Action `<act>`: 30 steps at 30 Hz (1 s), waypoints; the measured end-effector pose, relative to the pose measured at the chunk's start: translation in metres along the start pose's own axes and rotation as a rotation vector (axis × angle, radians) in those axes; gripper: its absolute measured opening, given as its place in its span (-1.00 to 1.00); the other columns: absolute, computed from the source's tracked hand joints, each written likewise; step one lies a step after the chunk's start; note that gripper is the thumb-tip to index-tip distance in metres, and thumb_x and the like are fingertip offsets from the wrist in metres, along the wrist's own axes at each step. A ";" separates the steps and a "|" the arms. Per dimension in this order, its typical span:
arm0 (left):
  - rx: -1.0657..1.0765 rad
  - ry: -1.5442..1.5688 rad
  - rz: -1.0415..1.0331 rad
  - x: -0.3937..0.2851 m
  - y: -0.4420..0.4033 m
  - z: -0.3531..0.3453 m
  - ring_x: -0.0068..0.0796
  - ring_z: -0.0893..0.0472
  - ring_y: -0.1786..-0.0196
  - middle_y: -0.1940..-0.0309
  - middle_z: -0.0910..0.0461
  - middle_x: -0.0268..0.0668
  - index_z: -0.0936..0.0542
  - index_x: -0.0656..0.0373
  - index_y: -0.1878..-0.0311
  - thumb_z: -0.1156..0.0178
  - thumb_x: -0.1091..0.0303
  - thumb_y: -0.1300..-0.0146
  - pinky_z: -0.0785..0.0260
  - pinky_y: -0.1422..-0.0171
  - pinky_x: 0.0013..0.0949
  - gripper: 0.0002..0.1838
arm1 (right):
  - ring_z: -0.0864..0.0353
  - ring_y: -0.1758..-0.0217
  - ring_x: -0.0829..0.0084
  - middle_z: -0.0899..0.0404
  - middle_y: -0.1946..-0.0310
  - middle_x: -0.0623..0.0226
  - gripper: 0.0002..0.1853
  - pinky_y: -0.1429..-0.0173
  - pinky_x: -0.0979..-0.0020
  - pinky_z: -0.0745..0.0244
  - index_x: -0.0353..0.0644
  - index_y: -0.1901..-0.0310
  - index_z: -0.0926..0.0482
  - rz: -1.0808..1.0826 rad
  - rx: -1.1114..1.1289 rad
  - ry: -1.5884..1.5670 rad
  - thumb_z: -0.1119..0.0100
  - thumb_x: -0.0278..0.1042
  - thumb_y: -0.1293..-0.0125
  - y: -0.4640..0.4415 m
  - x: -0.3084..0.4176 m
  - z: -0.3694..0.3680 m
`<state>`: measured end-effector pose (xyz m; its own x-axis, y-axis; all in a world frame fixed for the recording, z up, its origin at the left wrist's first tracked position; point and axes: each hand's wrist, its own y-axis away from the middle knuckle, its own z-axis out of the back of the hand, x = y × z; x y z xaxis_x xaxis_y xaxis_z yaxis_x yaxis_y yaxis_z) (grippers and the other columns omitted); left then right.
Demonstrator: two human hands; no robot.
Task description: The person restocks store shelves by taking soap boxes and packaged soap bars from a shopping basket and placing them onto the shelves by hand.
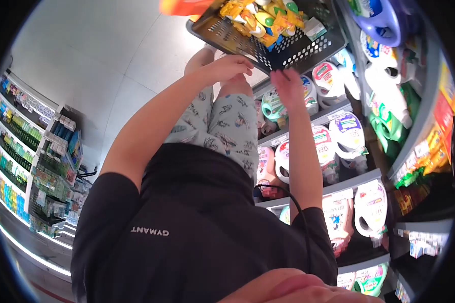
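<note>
My left hand is held just below the near rim of a black perforated basket. Its fingers are loosely bent and apart, with nothing seen between them. My right hand, smeared by motion, is close to the same rim, beside the shelf. A thin dark strip shows by its fingertips, and I cannot make out whether the fingers grip it. Inside the basket lie yellow packages with white and green parts, and a small pale box.
Shelves on the right carry several handled detergent bottles. A large purple bottle stands at the upper right. Another stocked shelf is at the far left across the grey floor. An orange object shows at the top.
</note>
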<state>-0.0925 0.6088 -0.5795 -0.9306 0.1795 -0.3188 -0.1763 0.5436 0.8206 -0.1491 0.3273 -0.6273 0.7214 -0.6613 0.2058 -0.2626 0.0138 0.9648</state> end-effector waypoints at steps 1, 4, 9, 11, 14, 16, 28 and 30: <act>0.015 0.013 0.006 -0.001 -0.009 -0.003 -0.55 -0.59 -0.01 -0.03 -0.60 -0.39 -0.50 0.09 -0.21 -0.07 0.22 -0.37 -0.43 -0.16 -0.36 -0.62 | -0.48 -0.22 -0.09 -0.34 -0.19 -0.12 -0.47 -0.30 0.05 -0.50 -0.39 -0.26 -0.21 -0.012 -0.025 -0.154 -0.08 -0.22 -0.44 -0.026 0.005 0.002; 0.054 0.065 0.080 -0.006 -0.033 -0.010 -0.51 -0.60 -0.04 -0.05 -0.59 -0.33 -0.46 0.13 -0.24 -0.10 0.22 -0.37 -0.44 -0.17 -0.36 -0.59 | -0.35 -0.36 -0.12 -0.22 -0.31 -0.20 -0.37 -0.39 -0.01 -0.43 -0.43 -0.34 -0.08 -0.024 -0.040 -0.395 -0.07 -0.21 -0.45 -0.085 0.020 0.007; 0.142 0.248 0.052 -0.004 -0.103 -0.017 -0.40 -0.61 -0.06 -0.06 -0.57 -0.21 -0.43 0.22 -0.25 -0.08 0.29 -0.40 -0.50 -0.18 -0.29 -0.59 | -0.30 -0.41 -0.10 -0.21 -0.34 -0.19 -0.29 -0.44 0.00 -0.34 -0.43 -0.41 0.04 0.025 -0.039 -0.529 -0.06 -0.21 -0.45 -0.170 0.041 0.018; 0.141 0.294 0.044 -0.010 -0.126 -0.019 -0.36 -0.62 -0.04 -0.04 -0.57 -0.18 -0.42 0.26 -0.25 -0.04 0.34 -0.42 -0.54 -0.17 -0.23 -0.61 | -0.33 -0.37 -0.05 -0.21 -0.32 -0.15 -0.27 -0.42 -0.03 -0.36 -0.43 -0.42 0.07 0.048 -0.033 -0.569 -0.05 -0.19 -0.47 -0.192 0.047 0.018; 0.112 0.288 0.013 -0.017 -0.166 -0.015 -0.33 -0.63 -0.03 -0.04 -0.56 -0.14 -0.43 0.28 -0.24 -0.08 0.30 -0.41 -0.54 -0.19 -0.21 -0.60 | -0.40 -0.30 0.01 -0.30 -0.25 -0.10 -0.27 -0.35 0.01 -0.41 -0.50 -0.37 -0.01 0.043 0.059 -0.546 -0.02 -0.04 -0.49 -0.238 0.057 0.039; 0.084 0.287 0.009 -0.026 -0.184 -0.015 -0.31 -0.63 -0.03 -0.04 -0.55 -0.12 -0.44 0.28 -0.22 -0.11 0.26 -0.40 -0.54 -0.20 -0.21 -0.59 | -0.55 -0.15 0.14 -0.54 -0.07 0.08 -0.40 -0.20 0.03 -0.50 -0.19 -0.26 -0.32 -0.066 0.032 -0.665 -0.07 0.14 -0.42 -0.269 0.064 0.048; 0.081 0.329 0.060 -0.039 -0.180 -0.008 -0.36 -0.62 -0.02 -0.02 -0.56 -0.16 -0.47 0.25 -0.17 -0.14 0.15 -0.38 -0.53 -0.17 -0.23 -0.57 | -0.57 0.04 0.30 -0.56 0.09 0.23 -0.63 -0.06 0.17 -0.55 -0.25 -0.13 -0.42 0.097 0.157 -0.849 0.04 -0.11 -0.54 -0.319 0.078 0.052; 0.083 0.355 0.057 -0.036 -0.169 -0.009 -0.37 -0.63 0.00 0.00 -0.58 -0.18 -0.47 0.25 -0.18 -0.15 0.18 -0.37 -0.53 -0.17 -0.23 -0.57 | -0.55 0.21 0.41 -0.55 0.29 0.40 -0.69 0.09 0.27 -0.54 -0.16 0.07 -0.51 0.065 -0.047 -0.815 0.09 -0.09 -0.56 -0.320 0.079 0.054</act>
<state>-0.0318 0.5031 -0.7022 -0.9940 -0.0761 -0.0779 -0.1082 0.6082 0.7864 -0.0428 0.2304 -0.9284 0.0081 -0.9954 0.0957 -0.2476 0.0907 0.9646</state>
